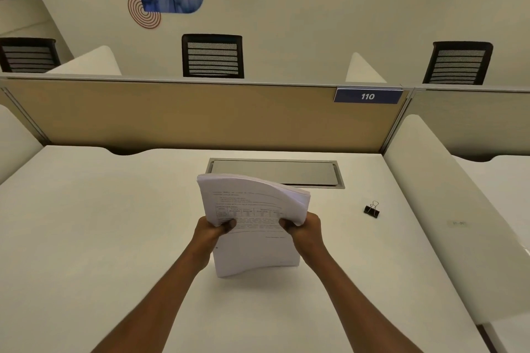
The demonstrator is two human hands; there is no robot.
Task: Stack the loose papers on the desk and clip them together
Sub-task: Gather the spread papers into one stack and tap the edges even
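Left hand (pixel 213 231) and right hand (pixel 301 226) are pinching 1 upright paper stack (pixel 252 209) on the counter (pixel 86 238); 1 binder clip (pixel 372 210) is lying right of them.

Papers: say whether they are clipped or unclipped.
Unclipped. The clip lies apart on the desk; left hand and right hand hold the papers upright.

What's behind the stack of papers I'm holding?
A metal cable hatch set in the desk, its near-left part covered by the stack of papers. Beyond it, the tan partition.
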